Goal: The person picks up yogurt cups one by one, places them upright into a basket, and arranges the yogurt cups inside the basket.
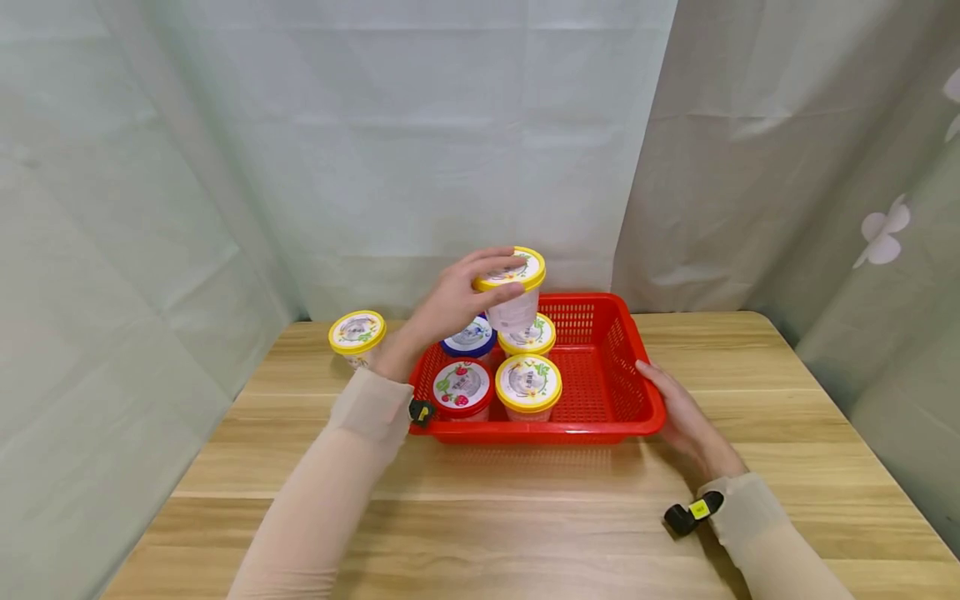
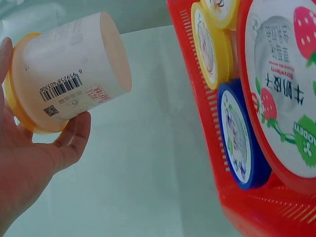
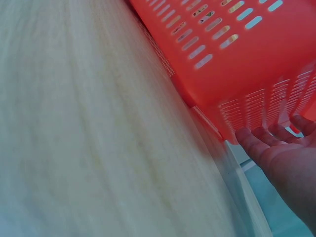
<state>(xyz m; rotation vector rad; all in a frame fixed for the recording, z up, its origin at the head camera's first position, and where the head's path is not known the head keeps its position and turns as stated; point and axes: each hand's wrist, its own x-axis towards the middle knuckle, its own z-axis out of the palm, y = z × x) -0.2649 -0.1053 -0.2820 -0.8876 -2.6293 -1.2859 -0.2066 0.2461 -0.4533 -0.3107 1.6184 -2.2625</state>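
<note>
My left hand (image 1: pixel 457 292) grips a yellow-lidded paper tub (image 1: pixel 513 312) by its lid, holding it raised over the back of the red plastic basket (image 1: pixel 592 429). The left wrist view shows the tub's barcode side and plain base, with fingers curled round the lid edge. In the basket stand a red-lidded strawberry tub (image 1: pixel 462 385), a blue-lidded tub (image 1: pixel 469 337), a front yellow-lidded tub (image 1: pixel 529 383) and a rear yellow-lidded tub (image 1: pixel 531 336), partly hidden by the raised one. At the basket's right end, my right hand (image 1: pixel 682 417) rests extended fingers against the slotted outer wall.
Another yellow-lidded tub (image 1: pixel 357 333) stands on the wooden table (image 1: pixel 510 533) left of the basket, partly behind the left forearm. Pale curtains (image 1: pixel 420 150) hang behind the table and along both sides. The basket's right half shows bare slotted floor.
</note>
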